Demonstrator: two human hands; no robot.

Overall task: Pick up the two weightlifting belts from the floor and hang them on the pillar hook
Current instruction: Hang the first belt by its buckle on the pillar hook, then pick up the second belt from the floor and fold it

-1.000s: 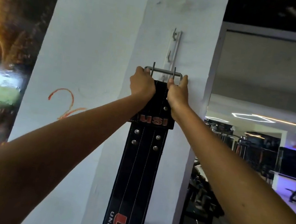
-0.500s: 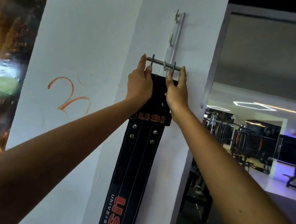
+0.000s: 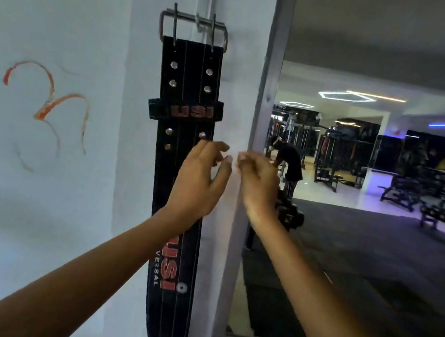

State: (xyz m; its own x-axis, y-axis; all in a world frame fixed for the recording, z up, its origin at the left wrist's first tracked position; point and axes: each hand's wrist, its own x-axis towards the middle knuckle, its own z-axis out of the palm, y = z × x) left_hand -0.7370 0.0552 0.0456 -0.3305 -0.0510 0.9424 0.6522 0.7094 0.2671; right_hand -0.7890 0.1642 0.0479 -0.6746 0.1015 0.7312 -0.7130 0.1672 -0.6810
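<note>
Belt (image 3: pixel 178 161) now hanging by buckle (image 3: pixel 193 29) on pillar hook (image 3: pixel 201 23) | both hands released, lowered | left hand (image 3: pixel 198 182), right hand (image 3: pixel 259 186) empty, fingers loosely apart | second belt unseen, likely pending.

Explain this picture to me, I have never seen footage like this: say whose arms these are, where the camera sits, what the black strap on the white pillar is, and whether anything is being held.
There is no machine here. The camera is worn on a person's head and looks forward and down, so the two bare arms reaching in from the bottom are that person's own. The left hand and the right hand are both open and empty, in front of the white pillar.

The black strap is a weightlifting belt printed with USI in red. Its metal buckle is hooked over the pillar hook, and the belt hangs straight down with neither hand gripping it. Only one belt is in view.

To the right is a large wall mirror showing the gym.
</note>
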